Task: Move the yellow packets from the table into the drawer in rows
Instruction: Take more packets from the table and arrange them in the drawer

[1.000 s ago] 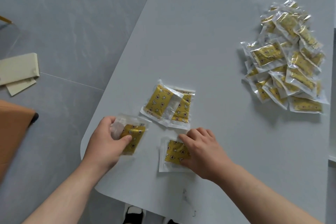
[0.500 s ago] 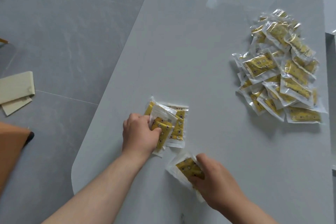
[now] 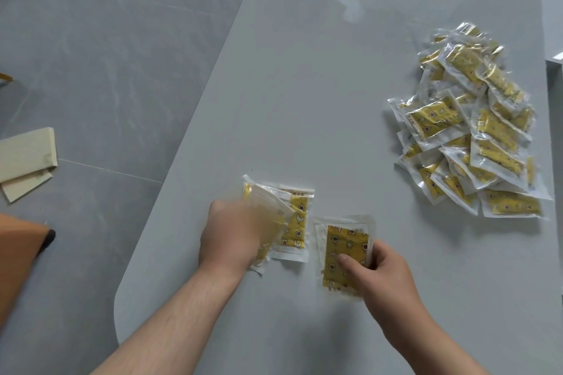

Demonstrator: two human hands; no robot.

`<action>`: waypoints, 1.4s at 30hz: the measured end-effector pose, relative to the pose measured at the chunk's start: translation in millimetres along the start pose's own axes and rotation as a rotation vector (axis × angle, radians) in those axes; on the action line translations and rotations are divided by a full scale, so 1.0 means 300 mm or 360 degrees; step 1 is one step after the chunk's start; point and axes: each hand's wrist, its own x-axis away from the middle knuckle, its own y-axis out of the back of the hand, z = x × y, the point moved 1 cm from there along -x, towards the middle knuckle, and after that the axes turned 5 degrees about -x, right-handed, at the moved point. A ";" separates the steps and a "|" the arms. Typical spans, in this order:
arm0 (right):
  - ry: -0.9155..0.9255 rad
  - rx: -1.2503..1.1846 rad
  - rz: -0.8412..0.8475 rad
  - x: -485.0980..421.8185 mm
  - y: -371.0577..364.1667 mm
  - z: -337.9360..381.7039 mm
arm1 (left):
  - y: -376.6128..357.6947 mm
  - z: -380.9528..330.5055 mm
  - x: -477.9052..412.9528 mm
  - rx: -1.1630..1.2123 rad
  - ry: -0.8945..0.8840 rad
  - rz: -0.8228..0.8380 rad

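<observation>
**Stray packets drawn together at the near end of the table**

Within the last second the left grip has carried its clear-wrapped yellow packet in from the near left edge and onto the two overlapping yellow star-printed packets lying on the pale grey table; the right grip no longer presses its single yellow packet flat, and has turned it lengthwise just beside that little stack. This looks like gathering the scattered ones into one bundle for a single carry. The drawer is not in view, so no row can be judged begun; the loose heap of yellow packets sits well apart at the far right, still to be moved.

The left forearm comes in from the lower left, back of the hand up, fingers curled over its packet; motion blur hides the fingertips, yet it reads as grasping the packet. The right forearm enters from the lower right; its thumb lies on the printed face and the fingers wrap the right edge, pinching the packet.
</observation>
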 end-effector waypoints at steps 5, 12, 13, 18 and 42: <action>-0.0077 -0.0098 0.0035 -0.024 -0.043 0.029 | 0.030 0.048 0.006 0.0499 0.0063 -0.0019; -0.0083 -0.0096 0.0021 -0.086 -0.174 0.072 | 0.111 0.139 0.009 0.0964 0.0223 -0.0056; -0.0099 -0.0090 0.0016 -0.095 -0.198 0.074 | 0.118 0.158 0.003 0.0997 0.0240 -0.0046; -0.0053 0.0383 -0.0152 -0.138 -0.274 0.065 | 0.141 0.229 -0.026 0.0847 0.0232 -0.0067; -0.0133 0.0023 -0.0213 -0.059 -0.419 0.146 | 0.261 0.294 -0.083 0.1594 0.0486 0.0437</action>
